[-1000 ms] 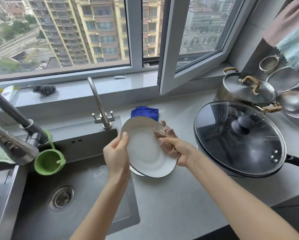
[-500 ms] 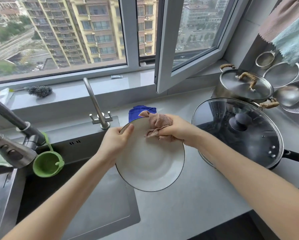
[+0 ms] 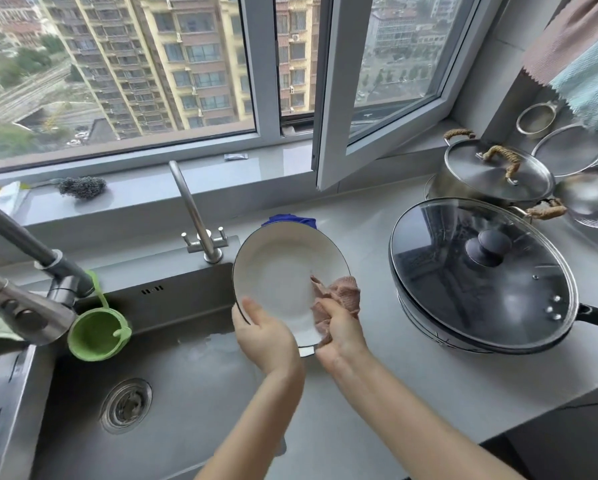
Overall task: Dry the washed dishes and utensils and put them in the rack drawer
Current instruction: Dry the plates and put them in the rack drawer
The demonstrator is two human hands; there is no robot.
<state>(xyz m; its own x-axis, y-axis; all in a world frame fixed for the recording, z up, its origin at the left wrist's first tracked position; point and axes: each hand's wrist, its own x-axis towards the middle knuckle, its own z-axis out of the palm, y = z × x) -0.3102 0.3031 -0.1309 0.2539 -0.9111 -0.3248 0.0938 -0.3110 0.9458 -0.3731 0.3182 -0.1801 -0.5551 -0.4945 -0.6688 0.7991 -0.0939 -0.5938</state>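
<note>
A white plate with a thin dark rim is held tilted over the right edge of the sink. My left hand grips its lower left rim, thumb on the inner face. My right hand holds a bunched pink cloth pressed against the plate's lower right rim. A second plate edge peeks out under the hands. The rack drawer is not in view.
A steel sink lies lower left, with a small tap, a large faucet and a green cup. A lidded wok and lidded pot stand right. A blue cloth lies behind the plate.
My right hand slid the pink cloth from the plate's top rim down to its lower right edge. My left hand shifted from the upper left rim to the lower left.
</note>
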